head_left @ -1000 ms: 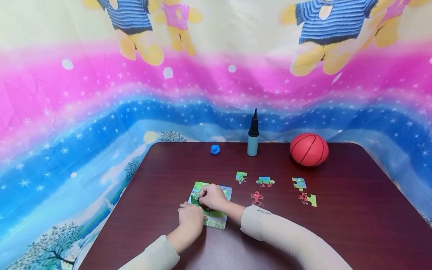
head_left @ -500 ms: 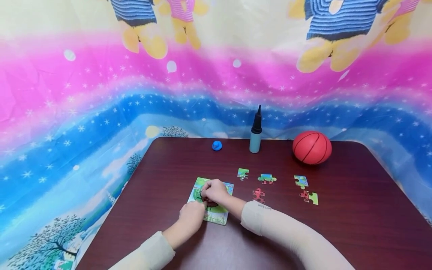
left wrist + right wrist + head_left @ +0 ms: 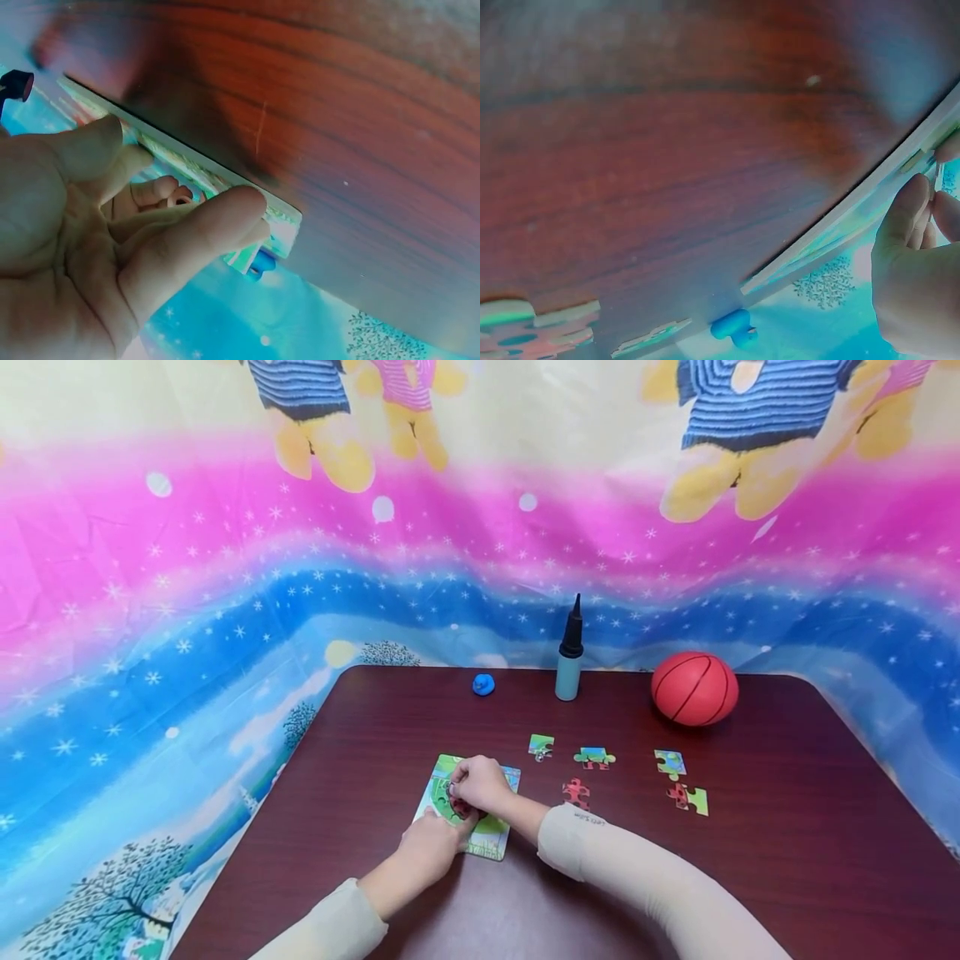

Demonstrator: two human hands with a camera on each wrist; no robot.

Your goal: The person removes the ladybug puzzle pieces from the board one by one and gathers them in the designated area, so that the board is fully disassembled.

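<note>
A small puzzle board with a green and ladybug picture lies on the table in front of me. Over its middle, my right hand pinches a red and dark puzzle piece between thumb and fingertips, and that hand covers part of the picture. My left hand reaches in from the near left, its thumb and forefinger spread over the board close to the piece. In the left wrist view, those fingers are extended along the board's edge. The right wrist view has the right fingertips close over the board.
Several loose puzzle pieces lie to the right, among them a red spotted piece and a green-edged piece. Along the back stand a blue rubber duck, a hand pump and a red ball. A printed curtain hangs behind the table.
My left hand has slid from the board's left edge toward its middle, thumb now stretched near the right fingers. The right hand stays over the board. The head view has shifted slightly.
</note>
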